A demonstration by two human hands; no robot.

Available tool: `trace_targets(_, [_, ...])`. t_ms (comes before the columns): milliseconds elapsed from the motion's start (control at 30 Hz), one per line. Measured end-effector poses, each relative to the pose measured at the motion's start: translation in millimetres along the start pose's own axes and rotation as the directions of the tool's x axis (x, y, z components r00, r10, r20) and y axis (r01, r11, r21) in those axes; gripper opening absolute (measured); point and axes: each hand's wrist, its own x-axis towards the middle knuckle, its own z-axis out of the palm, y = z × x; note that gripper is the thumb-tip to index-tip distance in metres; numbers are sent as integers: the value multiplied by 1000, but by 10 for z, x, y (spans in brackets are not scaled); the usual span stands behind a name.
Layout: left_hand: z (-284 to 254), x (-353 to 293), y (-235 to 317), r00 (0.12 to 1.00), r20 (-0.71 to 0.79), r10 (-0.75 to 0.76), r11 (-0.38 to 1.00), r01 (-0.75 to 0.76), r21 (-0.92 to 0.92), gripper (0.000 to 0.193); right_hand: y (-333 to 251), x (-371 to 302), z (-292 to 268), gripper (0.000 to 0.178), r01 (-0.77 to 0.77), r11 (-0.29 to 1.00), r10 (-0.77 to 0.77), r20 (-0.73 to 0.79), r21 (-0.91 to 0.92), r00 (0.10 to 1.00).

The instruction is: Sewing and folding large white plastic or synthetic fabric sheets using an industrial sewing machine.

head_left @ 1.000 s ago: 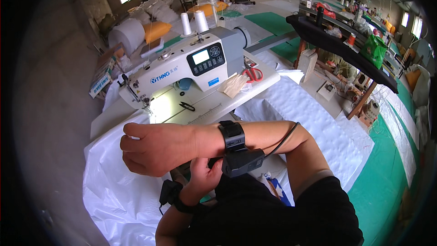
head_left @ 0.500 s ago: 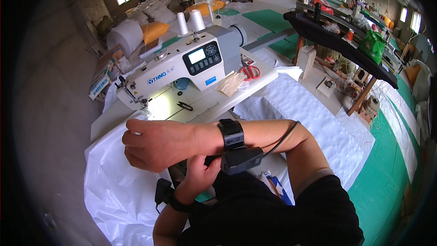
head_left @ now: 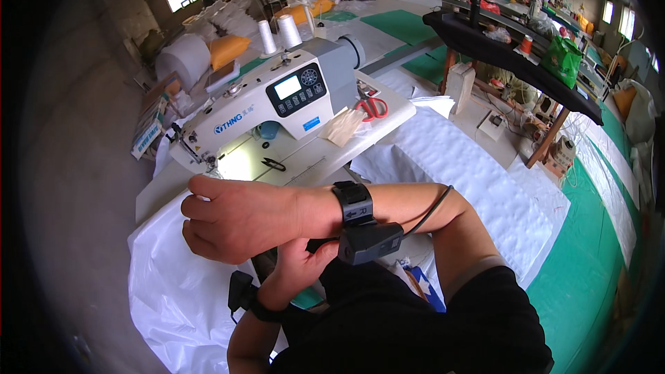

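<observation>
My right hand [head_left: 235, 219] hangs in a loose fist over the white plastic sheet [head_left: 176, 280], just in front of the sewing machine [head_left: 249, 107]. A small whitish spot shows between its curled fingers; I cannot make out what it is. A black strap [head_left: 353, 202] with a black camera box [head_left: 369, 241] sits around my right wrist. My left hand [head_left: 296, 269] is beneath that forearm, its thumb against the box's side and its other fingers hidden. Another black device [head_left: 241, 289] is strapped to my left wrist.
On the machine table lie black thread snips [head_left: 274, 164], red-handled scissors [head_left: 373, 108] and a beige cloth scrap [head_left: 344, 127]. Two white thread cones [head_left: 289, 31] stand behind the machine. White quilted fabric [head_left: 457, 176] spreads to the right, near a black padded bar [head_left: 509, 55].
The machine and background have shifted slightly left and up in the view. My right fist has moved slightly left; my left thumb stays by the box.
</observation>
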Motion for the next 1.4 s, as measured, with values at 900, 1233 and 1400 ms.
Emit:
trace_targets(900, [-1659,643,-376,912,-340,-232,966,256,28,19,-308,-276,163,32,-94,983,59,211,160,976])
trace_targets(1233, [-1766,467,-26,988,21,151,-239,16,971,9,-560,-131,310,33,-337,906,312,132,255,941])
trace_targets(1400, [-1755,195,51,956,164,-242,-116,-197,974,11,-513,317,253,42,-386,838,425,-17,387,905])
